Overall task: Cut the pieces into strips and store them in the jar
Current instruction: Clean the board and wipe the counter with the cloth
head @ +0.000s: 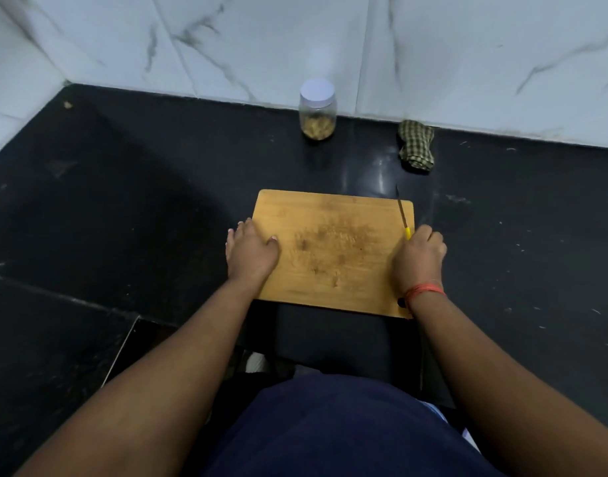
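A wooden cutting board [333,266] lies on the black counter in front of me, bare except for crumbs and stains in its middle. My left hand [249,251] rests on the board's left edge, thumb on top, fingers over the side. My right hand [420,256] grips the yellow handle of a thin knife [401,211], whose blade points away along the board's right edge. A clear jar [317,110] with a white lid on it stands at the back by the wall, holding tan strips in its lower part.
A folded checked cloth [416,146] lies to the right of the jar against the marble wall [433,46]. The black counter [123,218] stretches wide on both sides of the board. The board's near edge overhangs the counter's front.
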A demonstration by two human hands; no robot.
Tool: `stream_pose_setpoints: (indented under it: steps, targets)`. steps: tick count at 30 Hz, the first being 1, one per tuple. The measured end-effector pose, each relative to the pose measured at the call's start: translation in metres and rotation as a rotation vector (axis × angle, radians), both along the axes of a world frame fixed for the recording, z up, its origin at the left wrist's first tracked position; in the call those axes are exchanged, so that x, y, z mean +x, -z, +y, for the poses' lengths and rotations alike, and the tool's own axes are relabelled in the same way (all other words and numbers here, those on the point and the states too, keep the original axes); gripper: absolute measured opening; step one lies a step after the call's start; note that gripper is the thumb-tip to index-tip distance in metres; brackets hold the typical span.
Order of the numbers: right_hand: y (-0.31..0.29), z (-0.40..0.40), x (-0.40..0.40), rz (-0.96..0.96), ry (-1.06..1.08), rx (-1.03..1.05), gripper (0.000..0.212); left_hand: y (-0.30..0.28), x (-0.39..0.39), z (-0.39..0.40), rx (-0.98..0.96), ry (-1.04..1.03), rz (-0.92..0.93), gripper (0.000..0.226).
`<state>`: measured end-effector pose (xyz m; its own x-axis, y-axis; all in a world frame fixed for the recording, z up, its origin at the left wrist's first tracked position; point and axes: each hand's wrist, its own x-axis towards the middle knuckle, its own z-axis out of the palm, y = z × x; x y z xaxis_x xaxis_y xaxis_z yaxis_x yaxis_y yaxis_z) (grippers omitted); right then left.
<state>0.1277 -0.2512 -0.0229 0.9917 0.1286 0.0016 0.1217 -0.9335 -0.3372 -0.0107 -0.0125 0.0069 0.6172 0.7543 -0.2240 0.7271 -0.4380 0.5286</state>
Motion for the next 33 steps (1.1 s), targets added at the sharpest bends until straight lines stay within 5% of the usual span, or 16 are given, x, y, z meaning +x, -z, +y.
stream_pose_setpoints:
  steps: [3,8,11,13,20,33]
  targets:
    - [-0.006,0.005,-0.003,0.002,0.023,0.039,0.025,-0.009,0.004,-0.001,-0.021,-0.032,-0.075,0.053]
    - [-0.015,0.006,-0.01,0.001,0.081,0.109,0.022,-0.022,0.016,0.016,-0.267,-0.245,-0.136,0.06]
    - [-0.018,-0.002,-0.006,0.022,0.096,0.149,0.025,-0.026,0.015,0.021,-0.369,-0.258,-0.199,0.039]
    - [-0.02,-0.01,-0.004,0.045,0.114,0.189,0.028,-0.027,0.016,0.02,-0.45,-0.224,-0.248,0.026]
    - [-0.037,-0.05,-0.023,0.134,0.365,0.341,0.024,-0.027,0.034,0.0,-0.533,0.1,-0.224,0.031]
    - [-0.069,-0.168,-0.144,-0.088,0.67,0.255,0.014,-0.017,0.037,-0.1,-0.707,0.372,-0.246,0.027]
